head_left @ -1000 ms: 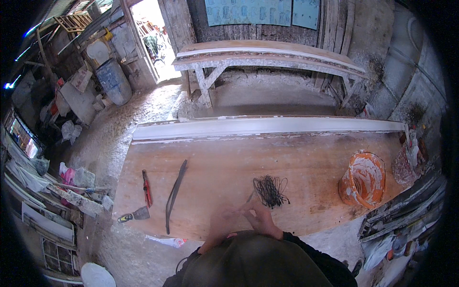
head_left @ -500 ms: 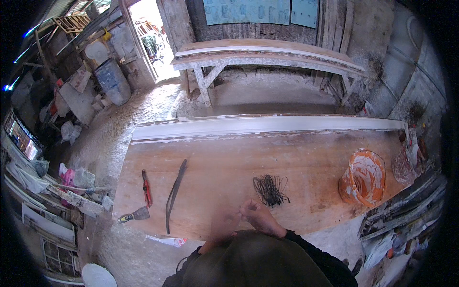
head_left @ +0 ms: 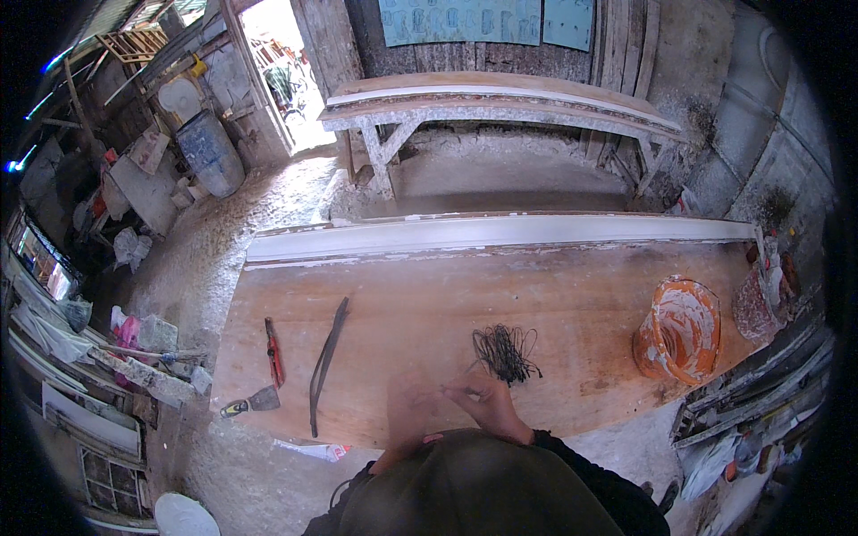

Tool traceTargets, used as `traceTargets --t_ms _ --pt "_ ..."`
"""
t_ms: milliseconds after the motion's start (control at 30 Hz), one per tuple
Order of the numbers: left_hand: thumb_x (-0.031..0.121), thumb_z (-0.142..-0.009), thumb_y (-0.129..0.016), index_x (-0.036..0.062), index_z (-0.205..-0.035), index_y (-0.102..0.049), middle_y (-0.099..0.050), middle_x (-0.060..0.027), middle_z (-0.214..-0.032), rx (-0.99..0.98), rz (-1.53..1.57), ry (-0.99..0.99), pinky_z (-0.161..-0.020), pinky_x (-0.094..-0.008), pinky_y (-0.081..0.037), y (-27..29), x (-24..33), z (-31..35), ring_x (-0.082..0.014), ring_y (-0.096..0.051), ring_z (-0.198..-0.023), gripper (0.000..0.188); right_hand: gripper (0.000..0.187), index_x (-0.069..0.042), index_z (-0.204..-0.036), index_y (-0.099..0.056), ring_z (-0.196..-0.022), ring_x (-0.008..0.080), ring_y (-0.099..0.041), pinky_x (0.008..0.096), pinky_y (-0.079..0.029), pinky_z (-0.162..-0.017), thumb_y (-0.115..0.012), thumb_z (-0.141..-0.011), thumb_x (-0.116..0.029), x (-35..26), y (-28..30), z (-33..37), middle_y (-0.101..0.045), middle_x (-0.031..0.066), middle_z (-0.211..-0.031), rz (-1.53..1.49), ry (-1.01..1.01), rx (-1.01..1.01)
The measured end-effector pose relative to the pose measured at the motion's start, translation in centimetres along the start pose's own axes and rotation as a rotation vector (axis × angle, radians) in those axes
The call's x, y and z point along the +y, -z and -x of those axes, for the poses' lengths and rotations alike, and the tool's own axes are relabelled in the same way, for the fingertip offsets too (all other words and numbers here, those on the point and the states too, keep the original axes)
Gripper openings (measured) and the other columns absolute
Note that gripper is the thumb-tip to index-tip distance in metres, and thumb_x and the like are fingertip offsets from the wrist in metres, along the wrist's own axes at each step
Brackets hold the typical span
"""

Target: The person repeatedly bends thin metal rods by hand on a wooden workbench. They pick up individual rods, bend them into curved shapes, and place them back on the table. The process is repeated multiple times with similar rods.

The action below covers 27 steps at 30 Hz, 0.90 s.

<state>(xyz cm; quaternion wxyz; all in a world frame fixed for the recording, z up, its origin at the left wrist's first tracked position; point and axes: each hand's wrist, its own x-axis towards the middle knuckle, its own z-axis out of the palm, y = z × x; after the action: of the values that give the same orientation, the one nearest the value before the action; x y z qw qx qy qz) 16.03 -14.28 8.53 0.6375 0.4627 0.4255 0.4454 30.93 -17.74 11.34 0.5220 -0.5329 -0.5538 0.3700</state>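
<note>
My right hand (head_left: 489, 399) is over the table's near edge, its thumb and fingertips pinched together. What it pinches, if anything, is too thin to name. Close beside it on the left, my left hand (head_left: 414, 409) is smeared by motion, so its fingers cannot be read. Just beyond my right hand lies a loose bundle of thin black wire (head_left: 507, 354), looped at its far end. A dark flat strip (head_left: 328, 366) rests on the wood to the left of my hands. Farther left are pliers with red handles (head_left: 274, 355) and a putty knife (head_left: 252, 402).
The wooden table (head_left: 402, 304) carries a long white moulding (head_left: 500, 234) along its far edge. An orange bucket (head_left: 677, 330) smeared with white stands at the right. Beyond is a bench (head_left: 500, 112). A blue drum (head_left: 211, 152) stands near the bright doorway.
My left hand has shifted slightly left, away from the right hand, and is still blurred. My right hand stays pinched in nearly the same place. The things on the table have not moved.
</note>
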Motion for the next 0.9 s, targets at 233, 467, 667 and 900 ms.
traceTargets --t_ms 233,467,667,900 --pt "-0.002 -0.073 -0.062 0.0041 -0.107 -0.036 -0.056 -0.0080 -0.082 -0.091 -0.480 -0.425 -0.060 -0.0241 -0.048 0.7 -1.3 0.4 -0.0138 -0.057 -0.073 0.044 0.013 -0.004 -0.085 -0.059 -0.072 0.0254 -0.058 0.0307 -0.047 -0.060 -0.062 -0.074 -0.010 -0.1 0.0 -0.1 -0.058 0.0115 -0.079 0.266 0.136 -0.048" --pt "-0.003 -0.072 -0.061 0.0061 -0.106 -0.035 -0.055 -0.0067 -0.081 -0.058 -0.488 -0.246 -0.059 -0.0254 -0.048 -0.7 0.5 0.5 -0.0136 -0.057 -0.075 0.044 0.008 -0.003 -0.078 -0.052 -0.065 0.0147 -0.052 0.0275 -0.042 -0.059 -0.059 -0.074 -0.003 0.7 -0.5 0.6 -0.054 0.0051 -0.072 0.174 -0.025 0.001" --pt "-0.006 -0.072 -0.060 0.0085 -0.109 -0.027 -0.058 -0.0100 -0.082 -0.049 -0.289 -0.159 -0.056 -0.0249 -0.049 0.5 -2.7 -0.9 -0.0140 -0.057 -0.069 0.052 0.005 -0.006 -0.087 -0.047 -0.077 0.0095 -0.047 0.0242 -0.039 -0.068 -0.051 -0.084 -0.008 2.5 -0.6 1.0 -0.048 -0.0005 -0.081 -0.483 -0.260 -0.154" --pt "-0.003 -0.074 -0.060 0.0049 -0.103 -0.035 -0.057 -0.0095 -0.082 -0.071 -0.226 -0.151 -0.058 -0.0249 -0.049 0.2 -2.3 -1.0 -0.0136 -0.056 -0.069 0.039 0.008 -0.005 -0.088 -0.048 -0.078 0.0113 -0.048 0.0238 -0.040 -0.073 -0.050 -0.086 -0.013 2.1 -0.6 0.8 -0.051 0.0016 -0.083 -1.084 -0.494 -0.215"
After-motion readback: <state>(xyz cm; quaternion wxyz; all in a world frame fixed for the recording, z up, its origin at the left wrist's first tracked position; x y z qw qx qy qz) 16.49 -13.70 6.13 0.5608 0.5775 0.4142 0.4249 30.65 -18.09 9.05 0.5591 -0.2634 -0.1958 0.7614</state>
